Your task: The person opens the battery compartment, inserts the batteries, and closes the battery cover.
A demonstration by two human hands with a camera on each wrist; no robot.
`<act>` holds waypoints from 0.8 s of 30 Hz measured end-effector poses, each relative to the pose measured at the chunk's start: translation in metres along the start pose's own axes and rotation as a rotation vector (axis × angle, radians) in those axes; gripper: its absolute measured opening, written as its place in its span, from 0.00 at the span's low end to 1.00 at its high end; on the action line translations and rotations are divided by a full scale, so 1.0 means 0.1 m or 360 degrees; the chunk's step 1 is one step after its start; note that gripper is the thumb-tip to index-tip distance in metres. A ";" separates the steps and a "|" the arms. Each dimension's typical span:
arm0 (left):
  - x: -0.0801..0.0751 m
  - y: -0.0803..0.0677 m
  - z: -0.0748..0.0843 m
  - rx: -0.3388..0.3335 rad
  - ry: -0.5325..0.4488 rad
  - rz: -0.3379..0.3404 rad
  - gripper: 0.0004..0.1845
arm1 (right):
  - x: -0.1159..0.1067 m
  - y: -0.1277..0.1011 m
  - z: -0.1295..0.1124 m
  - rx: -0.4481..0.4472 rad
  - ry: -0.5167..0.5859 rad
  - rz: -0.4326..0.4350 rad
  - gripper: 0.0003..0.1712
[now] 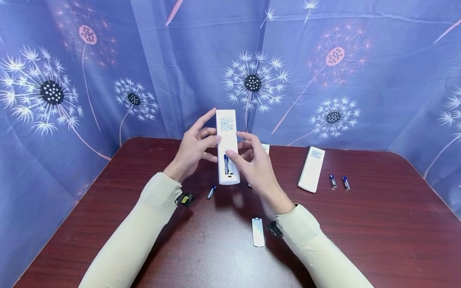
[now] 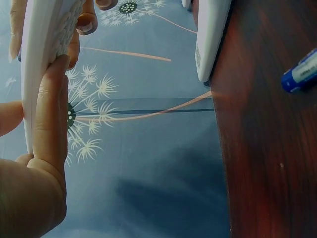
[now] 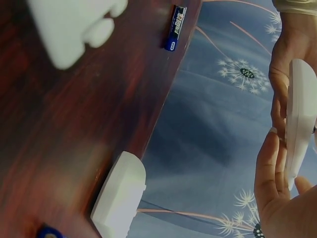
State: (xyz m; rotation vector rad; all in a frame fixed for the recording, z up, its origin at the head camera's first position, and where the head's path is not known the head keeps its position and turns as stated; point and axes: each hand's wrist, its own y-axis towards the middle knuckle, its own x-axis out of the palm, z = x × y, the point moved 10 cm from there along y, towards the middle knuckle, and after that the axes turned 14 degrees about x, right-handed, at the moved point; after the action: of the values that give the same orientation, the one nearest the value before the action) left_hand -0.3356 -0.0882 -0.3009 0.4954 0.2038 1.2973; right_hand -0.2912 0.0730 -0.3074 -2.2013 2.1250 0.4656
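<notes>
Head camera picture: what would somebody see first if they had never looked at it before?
First, the long white plastic remote control held up in the middle, back side showing, with a blue battery in its open slot. The left hand grips its side, and the right hand touches it by the battery. Behind hangs a blue curtain with big dandelion prints, and on the dark red-brown wooden table lies another white remote to the right.

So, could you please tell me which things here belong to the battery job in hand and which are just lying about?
In hand:
held remote
left hand
right hand
fitted battery
loose battery
battery cover

Lying about:
second remote
two batteries
half-hidden remote
table
</notes>
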 end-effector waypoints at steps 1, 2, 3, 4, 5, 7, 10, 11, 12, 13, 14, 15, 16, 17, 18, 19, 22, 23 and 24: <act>0.00 0.00 0.00 0.0002 0.0003 0.0000 0.41 | 0.00 0.00 0.00 0.0000 -0.0007 0.0002 0.32; 0.00 0.00 0.00 0.0004 0.0004 0.0001 0.41 | 0.00 0.00 0.00 0.0000 -0.0010 0.0002 0.32; 0.00 0.00 0.00 0.0005 0.0007 0.0001 0.41 | 0.00 0.00 0.00 0.0001 -0.0013 0.0000 0.33; 0.00 0.01 0.00 0.0007 0.0011 0.0001 0.41 | 0.01 0.00 0.00 0.0005 -0.0016 -0.0002 0.33; 0.00 0.01 -0.01 0.0007 0.0013 0.0002 0.41 | 0.01 0.00 0.00 0.0010 -0.0020 -0.0005 0.33; 0.01 0.01 -0.01 0.0009 0.0019 -0.0001 0.42 | 0.01 0.00 0.01 0.0016 -0.0023 -0.0015 0.34; 0.02 0.00 -0.02 0.0010 0.0032 -0.0009 0.42 | 0.02 0.00 0.01 0.0026 -0.0011 -0.0035 0.37; 0.02 0.00 -0.02 0.0010 0.0034 -0.0011 0.42 | 0.03 0.00 0.02 0.0031 -0.0003 -0.0042 0.38; 0.03 0.00 -0.02 0.0009 0.0036 -0.0012 0.42 | 0.04 0.00 0.02 0.0036 0.0003 -0.0049 0.39; 0.03 0.00 -0.02 0.0008 0.0038 -0.0013 0.42 | 0.04 0.00 0.03 0.0042 0.0011 -0.0052 0.40; 0.03 0.00 -0.02 0.0007 0.0042 -0.0014 0.42 | 0.04 0.01 0.03 0.0044 0.0015 -0.0057 0.41; 0.03 0.00 -0.02 0.0008 0.0047 -0.0014 0.42 | 0.05 0.01 0.04 0.0047 0.0019 -0.0063 0.42; 0.03 -0.01 -0.02 0.0008 0.0050 -0.0013 0.42 | 0.05 0.01 0.04 0.0052 0.0021 -0.0066 0.42; 0.03 -0.01 -0.02 0.0008 0.0052 -0.0014 0.42 | 0.06 0.01 0.04 0.0053 0.0021 -0.0070 0.43; 0.03 -0.01 -0.02 0.0009 0.0054 -0.0014 0.42 | 0.06 0.01 0.04 0.0054 0.0023 -0.0075 0.43; 0.03 -0.01 -0.02 0.0011 0.0058 -0.0014 0.42 | 0.06 0.01 0.04 0.0050 0.0025 -0.0081 0.43; 0.03 0.00 -0.01 0.0015 0.0060 -0.0017 0.42 | 0.07 0.01 0.04 0.0032 0.0023 -0.0103 0.43; 0.03 0.00 -0.01 0.0015 0.0059 -0.0017 0.42 | 0.07 0.01 0.03 0.0017 0.0016 -0.0111 0.43; 0.03 0.00 -0.02 0.0015 0.0058 -0.0018 0.42 | 0.07 0.02 0.03 0.0001 0.0008 -0.0120 0.42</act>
State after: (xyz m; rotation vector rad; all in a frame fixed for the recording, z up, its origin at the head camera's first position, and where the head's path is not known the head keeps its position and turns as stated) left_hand -0.3353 -0.0850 -0.3020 0.4783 0.2431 1.2955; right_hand -0.2931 0.0669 -0.3115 -2.2754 2.0356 0.4552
